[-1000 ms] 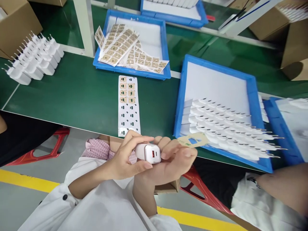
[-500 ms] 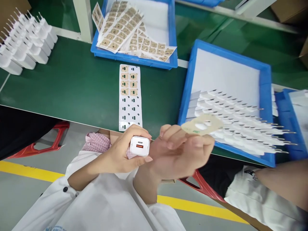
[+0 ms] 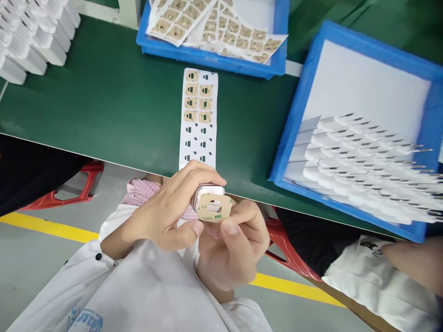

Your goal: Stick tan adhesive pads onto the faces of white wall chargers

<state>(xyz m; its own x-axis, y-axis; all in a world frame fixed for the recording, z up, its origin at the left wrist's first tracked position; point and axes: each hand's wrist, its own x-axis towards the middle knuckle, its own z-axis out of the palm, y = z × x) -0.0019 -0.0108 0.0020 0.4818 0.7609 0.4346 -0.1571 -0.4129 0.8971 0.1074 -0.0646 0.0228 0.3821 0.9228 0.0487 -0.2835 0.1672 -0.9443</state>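
A white charger [image 3: 209,189] with rounded corners is gripped between the thumb and fingers of my left hand [image 3: 169,210], its end face turned up. Between thumb and forefinger, my right hand [image 3: 238,244] pinches a tan adhesive sticker [image 3: 215,213] with green print and a cut-out. The sticker lies over the lower part of the charger's face and hides its ports; whether it touches the face, I cannot tell. Just beyond my hands lies a white backing sheet [image 3: 198,138] with several tan stickers on its far half and bare spots on its near half.
A blue tray [image 3: 211,57] of sticker sheets stands at the back. On the right, another blue tray [image 3: 294,115] holds rows of white chargers [image 3: 363,170] with metal prongs. More white chargers [image 3: 38,39] stand far left. Another person's arm [image 3: 415,258] shows at lower right.
My right hand has moved left and brought the sticker from beside the right tray onto the front of the charger. The left hand still holds the charger. The view has shifted closer.
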